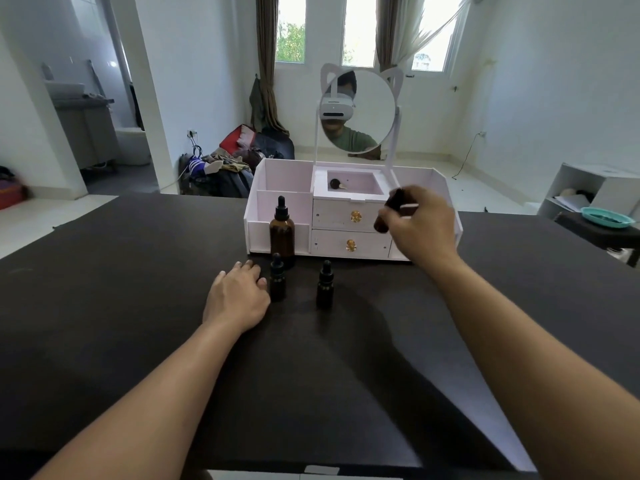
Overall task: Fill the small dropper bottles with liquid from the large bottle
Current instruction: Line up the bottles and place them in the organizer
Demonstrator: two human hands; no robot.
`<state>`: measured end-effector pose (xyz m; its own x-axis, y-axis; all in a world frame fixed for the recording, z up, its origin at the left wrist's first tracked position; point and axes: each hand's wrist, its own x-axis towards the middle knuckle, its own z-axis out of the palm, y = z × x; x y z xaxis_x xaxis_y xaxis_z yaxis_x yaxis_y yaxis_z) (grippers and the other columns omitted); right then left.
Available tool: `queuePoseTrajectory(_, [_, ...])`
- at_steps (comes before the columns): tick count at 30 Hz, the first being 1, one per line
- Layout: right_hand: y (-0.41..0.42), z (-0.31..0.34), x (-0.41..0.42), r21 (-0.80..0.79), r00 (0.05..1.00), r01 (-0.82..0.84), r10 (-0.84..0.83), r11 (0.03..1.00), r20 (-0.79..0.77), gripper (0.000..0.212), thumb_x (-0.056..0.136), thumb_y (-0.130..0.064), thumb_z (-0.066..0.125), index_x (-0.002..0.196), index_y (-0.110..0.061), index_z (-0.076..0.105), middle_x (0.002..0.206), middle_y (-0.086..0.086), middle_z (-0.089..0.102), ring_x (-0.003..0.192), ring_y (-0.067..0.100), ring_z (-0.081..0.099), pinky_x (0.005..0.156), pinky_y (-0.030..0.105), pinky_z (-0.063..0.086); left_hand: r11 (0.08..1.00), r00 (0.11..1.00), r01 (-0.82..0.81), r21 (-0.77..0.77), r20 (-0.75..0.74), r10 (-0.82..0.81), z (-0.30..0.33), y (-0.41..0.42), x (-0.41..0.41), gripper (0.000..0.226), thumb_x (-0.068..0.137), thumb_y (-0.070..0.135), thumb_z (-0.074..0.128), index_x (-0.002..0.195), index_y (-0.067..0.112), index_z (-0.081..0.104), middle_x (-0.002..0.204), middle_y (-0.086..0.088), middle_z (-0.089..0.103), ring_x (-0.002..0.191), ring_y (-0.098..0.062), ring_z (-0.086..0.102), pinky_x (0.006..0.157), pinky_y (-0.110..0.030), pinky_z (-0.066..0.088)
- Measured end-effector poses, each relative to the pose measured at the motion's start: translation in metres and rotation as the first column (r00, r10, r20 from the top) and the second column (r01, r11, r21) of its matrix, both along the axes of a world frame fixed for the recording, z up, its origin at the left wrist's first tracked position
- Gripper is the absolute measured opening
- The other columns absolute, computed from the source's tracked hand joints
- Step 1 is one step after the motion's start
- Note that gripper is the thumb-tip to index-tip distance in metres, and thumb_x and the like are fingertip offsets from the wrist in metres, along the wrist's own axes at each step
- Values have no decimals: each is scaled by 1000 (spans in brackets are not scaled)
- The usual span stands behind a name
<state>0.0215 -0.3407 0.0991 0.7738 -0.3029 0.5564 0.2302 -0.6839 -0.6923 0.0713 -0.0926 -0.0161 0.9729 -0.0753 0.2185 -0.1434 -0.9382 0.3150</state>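
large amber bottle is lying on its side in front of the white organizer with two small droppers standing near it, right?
Not quite. In the head view the large amber bottle stands upright, cap on, in front of the white organizer. The two small droppers do stand near it.

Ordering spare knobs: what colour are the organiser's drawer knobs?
Gold, on both drawer knobs of the white organiser; head view.

Bare forearms, no sleeves, no rings; mirror reflection (356, 112) shows white headset, green shirt.

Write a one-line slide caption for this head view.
Right hand lifts a small dropper bottle; left hand rests flat beside two others near the large bottle.
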Motion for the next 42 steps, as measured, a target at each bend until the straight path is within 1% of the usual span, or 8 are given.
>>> queuePoseTrajectory(3, [-6, 25, 19, 9, 998, 17, -17, 1000, 61, 18, 84, -11, 73, 97, -19, 64, 73, -20, 59, 75, 2, 62, 76, 12, 47, 1000, 1000, -5, 2, 12, 5, 0, 0, -1, 43, 101, 25, 35, 141, 13, 45, 155, -4, 35, 145, -20, 24, 117, -37, 17])
queuePoseTrajectory(7, [-7, 41, 44, 8, 997, -6, 5, 1000, 71, 23, 79, -6, 76, 91, -20, 61, 76, -19, 57, 75, 3, 60, 79, 21, 51, 1000, 1000, -10, -7, 24, 10, -1, 0, -1, 42, 99, 24, 36, 138, 14, 49, 153, -3, 38, 145, -20, 27, 116, -37, 19])
queuePoseTrajectory(11, [-4, 41, 68, -59, 999, -7, 9, 998, 34, 25, 79, -3, 76, 92, -20, 62, 72, -19, 55, 82, 5, 58, 89, 29, 50, 1000, 1000, -1, -25, 20, 1, -1, 0, -2, 40, 101, 24, 34, 136, 13, 50, 153, -3, 38, 145, -20, 26, 116, -37, 19])
queuePoseTrajectory(15, [-4, 33, 86, -166, 998, -3, -6, 986, -55, 23, 84, -4, 71, 104, -12, 65, 81, -9, 58, 79, 12, 56, 82, 24, 52, 999, 1000, -2, -48, 23, 3, 3, -2, -4, 41, 103, 25, 32, 136, 11, 51, 152, -4, 39, 145, -20, 26, 116, -36, 17])
queuePoseTrajectory(22, [-8, 14, 104, -277, 981, 57, -105, 959, -162, 21, 86, -17, 68, 105, -25, 63, 95, -6, 65, 102, 23, 61, 102, 49, 42, 999, 1000, -2, -40, 31, 4, 5, -1, -7, 39, 102, 23, 35, 135, 10, 52, 151, -5, 41, 143, -20, 29, 115, -35, 19])
queuePoseTrajectory(25, [-11, 12, 108, -314, 971, 73, -139, 947, -193, 17, 91, -20, 60, 106, -25, 64, 109, 1, 69, 109, 26, 58, 105, 50, 36, 999, 999, -2, -44, 34, 3, 5, -1, -7, 39, 102, 23, 36, 135, 11, 52, 151, -4, 41, 143, -20, 29, 115, -35, 19])
queuePoseTrajectory(33, [-18, 16, 110, -350, 957, 89, -177, 932, -228, 16, 92, -23, 59, 106, -22, 67, 109, 4, 70, 110, 28, 57, 105, 48, 30, 999, 1000, -3, -49, 25, 5, 3, 0, -4, 42, 102, 26, 36, 140, 14, 47, 153, -3, 38, 144, -19, 27, 117, -37, 19])
queuePoseTrajectory(42, [-20, 16, 108, -312, 956, 116, -191, 943, -221, 13, 87, -24, 66, 99, -21, 69, 90, -2, 64, 103, 26, 59, 102, 47, 38, 998, 1000, -11, -54, 29, 12, 2, 0, -4, 40, 101, 26, 39, 138, 14, 50, 152, -4, 40, 144, -20, 29, 117, -36, 19])
